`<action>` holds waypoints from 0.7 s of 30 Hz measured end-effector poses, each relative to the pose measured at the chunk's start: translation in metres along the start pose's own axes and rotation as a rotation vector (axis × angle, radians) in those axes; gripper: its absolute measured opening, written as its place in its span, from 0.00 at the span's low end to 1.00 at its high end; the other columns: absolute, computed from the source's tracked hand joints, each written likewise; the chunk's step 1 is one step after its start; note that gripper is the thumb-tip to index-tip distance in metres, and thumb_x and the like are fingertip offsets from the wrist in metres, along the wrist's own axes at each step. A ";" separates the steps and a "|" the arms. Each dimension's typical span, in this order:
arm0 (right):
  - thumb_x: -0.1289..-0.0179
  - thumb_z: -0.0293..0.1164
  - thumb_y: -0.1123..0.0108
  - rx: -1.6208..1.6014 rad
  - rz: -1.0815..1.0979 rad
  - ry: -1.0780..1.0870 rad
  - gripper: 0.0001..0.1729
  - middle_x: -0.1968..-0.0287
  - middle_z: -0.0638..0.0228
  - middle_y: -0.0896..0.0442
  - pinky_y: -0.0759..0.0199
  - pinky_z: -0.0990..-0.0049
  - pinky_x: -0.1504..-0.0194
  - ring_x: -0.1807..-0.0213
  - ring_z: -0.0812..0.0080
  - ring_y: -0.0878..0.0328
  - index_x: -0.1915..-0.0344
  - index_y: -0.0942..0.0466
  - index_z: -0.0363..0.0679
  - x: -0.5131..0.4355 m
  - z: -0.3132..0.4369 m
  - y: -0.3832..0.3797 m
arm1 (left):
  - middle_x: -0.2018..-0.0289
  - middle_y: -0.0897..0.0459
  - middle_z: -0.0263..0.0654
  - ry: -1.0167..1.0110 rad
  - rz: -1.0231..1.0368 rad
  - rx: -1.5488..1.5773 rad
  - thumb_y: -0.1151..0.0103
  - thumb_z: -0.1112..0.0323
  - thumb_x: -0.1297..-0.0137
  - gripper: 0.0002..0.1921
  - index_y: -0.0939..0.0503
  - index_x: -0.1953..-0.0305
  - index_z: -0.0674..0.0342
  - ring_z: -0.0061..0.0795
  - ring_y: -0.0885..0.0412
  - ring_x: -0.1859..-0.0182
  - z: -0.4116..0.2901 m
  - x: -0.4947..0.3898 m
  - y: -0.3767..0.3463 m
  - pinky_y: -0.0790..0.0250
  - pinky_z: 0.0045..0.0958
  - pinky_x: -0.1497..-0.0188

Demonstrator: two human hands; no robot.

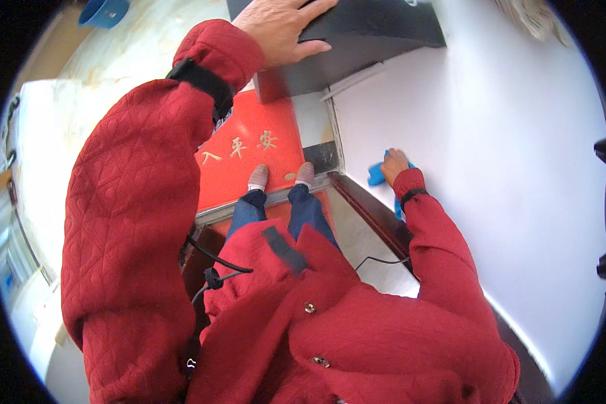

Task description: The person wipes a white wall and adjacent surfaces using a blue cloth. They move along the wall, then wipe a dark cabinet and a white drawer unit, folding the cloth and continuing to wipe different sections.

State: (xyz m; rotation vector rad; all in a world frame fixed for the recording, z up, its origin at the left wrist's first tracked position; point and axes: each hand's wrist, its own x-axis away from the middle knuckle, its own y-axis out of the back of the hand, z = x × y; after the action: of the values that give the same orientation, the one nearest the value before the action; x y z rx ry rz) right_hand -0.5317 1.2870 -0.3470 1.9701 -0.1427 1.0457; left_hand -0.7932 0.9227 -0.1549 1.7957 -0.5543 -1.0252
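Note:
My left hand (pixel 283 30) is at the top of the view with its fingers spread. It lies over the near end of a dark piece of furniture (pixel 379 33) and holds nothing; whether the palm presses on it I cannot tell. Lower down on the right, my right hand (pixel 395 165) grips a bright blue cloth (pixel 376 174) against a smooth white wall (pixel 464 151). Part of the cloth hangs below the wrist, beside the sleeve.
Under my feet, a red doormat (pixel 242 171) with gold writing meets a metal door sill (pixel 222 212). A dark baseboard (pixel 368 214) runs along the wall, and a thin black cable (pixel 379 259) is near it. A blue plastic bucket (pixel 104 12) stands at upper left.

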 end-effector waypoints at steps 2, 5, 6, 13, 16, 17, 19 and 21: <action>0.40 0.32 0.46 0.066 -0.110 -0.097 0.12 0.57 0.64 0.15 0.35 0.60 0.48 0.44 0.60 0.28 0.67 0.14 0.44 -0.045 -0.016 0.013 | 0.37 0.34 0.50 0.004 -0.003 -0.020 0.40 0.46 0.43 0.36 0.32 0.38 0.63 0.51 0.38 0.35 0.000 0.000 0.001 0.45 0.47 0.33; 0.39 0.31 0.48 0.047 -0.315 -0.101 0.14 0.53 0.61 0.18 0.35 0.57 0.49 0.45 0.60 0.27 0.57 0.19 0.41 -0.103 -0.045 0.028 | 0.37 0.34 0.50 0.023 0.030 -0.023 0.39 0.46 0.43 0.36 0.32 0.37 0.62 0.51 0.38 0.36 0.001 -0.002 0.000 0.44 0.47 0.33; 0.38 0.31 0.49 -0.021 -0.379 -0.112 0.13 0.55 0.62 0.18 0.36 0.56 0.48 0.45 0.60 0.27 0.57 0.20 0.42 -0.119 -0.051 0.029 | 0.37 0.34 0.50 0.014 0.028 -0.027 0.39 0.46 0.43 0.37 0.32 0.37 0.62 0.51 0.38 0.36 0.002 -0.002 -0.001 0.44 0.47 0.33; 0.35 0.33 0.52 0.057 -0.187 -0.032 0.15 0.49 0.61 0.20 0.37 0.56 0.47 0.45 0.58 0.29 0.57 0.17 0.44 -0.144 -0.014 -0.053 | 0.37 0.32 0.48 -0.012 -0.039 -0.114 0.41 0.44 0.42 0.37 0.32 0.37 0.60 0.49 0.37 0.37 0.009 0.001 -0.012 0.44 0.45 0.33; 0.34 0.36 0.54 -0.170 0.270 -0.063 0.19 0.43 0.57 0.22 0.41 0.51 0.41 0.38 0.52 0.32 0.53 0.17 0.43 -0.102 0.041 -0.107 | 0.38 0.31 0.47 -0.036 -0.063 -0.121 0.40 0.43 0.43 0.37 0.31 0.37 0.59 0.48 0.36 0.38 0.014 0.004 -0.011 0.43 0.44 0.34; 0.33 0.37 0.56 -0.169 0.375 0.005 0.21 0.41 0.55 0.23 0.42 0.51 0.38 0.36 0.51 0.33 0.51 0.18 0.41 -0.081 0.057 -0.120 | 0.38 0.31 0.46 -0.025 -0.067 -0.115 0.40 0.43 0.43 0.37 0.31 0.37 0.59 0.48 0.35 0.38 0.015 0.005 -0.012 0.42 0.44 0.34; 0.32 0.39 0.59 -0.358 0.600 -0.041 0.23 0.39 0.53 0.25 0.44 0.50 0.34 0.35 0.49 0.34 0.50 0.18 0.39 -0.050 0.074 -0.137 | 0.38 0.31 0.46 -0.003 -0.063 -0.116 0.41 0.43 0.44 0.37 0.31 0.37 0.58 0.47 0.35 0.38 0.015 0.006 -0.012 0.42 0.43 0.34; 0.32 0.39 0.59 -0.315 0.598 0.049 0.24 0.39 0.52 0.26 0.42 0.50 0.34 0.36 0.50 0.33 0.51 0.19 0.38 -0.042 0.074 -0.140 | 0.38 0.31 0.46 0.016 -0.047 -0.133 0.41 0.43 0.44 0.36 0.30 0.37 0.58 0.47 0.34 0.38 0.015 0.006 -0.014 0.42 0.43 0.34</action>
State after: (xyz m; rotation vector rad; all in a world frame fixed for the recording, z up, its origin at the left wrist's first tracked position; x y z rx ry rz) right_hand -0.4484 1.3058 -0.4870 1.6412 -0.8575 1.3462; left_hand -0.8033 0.9166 -0.1731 1.7049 -0.4265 -1.0542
